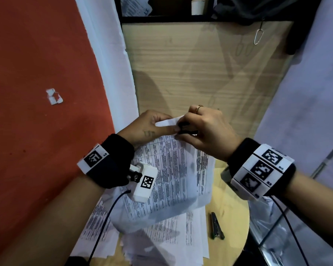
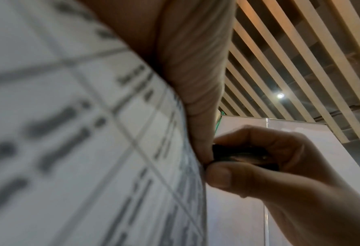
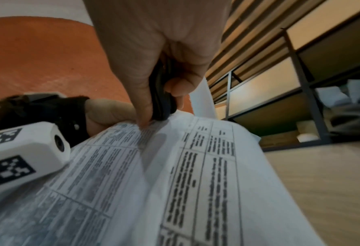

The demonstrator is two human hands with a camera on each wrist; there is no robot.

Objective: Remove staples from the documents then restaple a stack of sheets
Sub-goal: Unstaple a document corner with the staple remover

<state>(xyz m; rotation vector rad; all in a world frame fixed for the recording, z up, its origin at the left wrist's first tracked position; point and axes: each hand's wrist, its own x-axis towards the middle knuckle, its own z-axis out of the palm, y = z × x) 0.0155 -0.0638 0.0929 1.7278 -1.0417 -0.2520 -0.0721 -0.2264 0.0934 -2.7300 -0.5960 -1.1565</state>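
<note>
I hold a printed document (image 1: pixel 169 169) up above the round table, its top corner between both hands. My left hand (image 1: pixel 152 124) pinches that corner, with a folded-back strip of paper (image 1: pixel 166 122) over its fingers. My right hand (image 1: pixel 202 129) grips a small black staple remover (image 1: pixel 186 129) and presses it against the same corner. The left wrist view shows the remover (image 2: pixel 238 154) between thumb and fingers at the paper's edge (image 2: pixel 194 166). The right wrist view shows the black tool (image 3: pixel 162 93) touching the top of the sheet (image 3: pixel 175 166). The staple itself is hidden.
More printed sheets (image 1: pixel 161 239) lie spread on the round wooden table (image 1: pixel 231 217). A dark stapler (image 1: pixel 216 225) lies on the table at the right. A wood-panelled cabinet (image 1: pixel 200 73) stands right behind, an orange wall (image 1: pixel 37 93) on the left, a glass surface (image 1: pixel 288 237) at the lower right.
</note>
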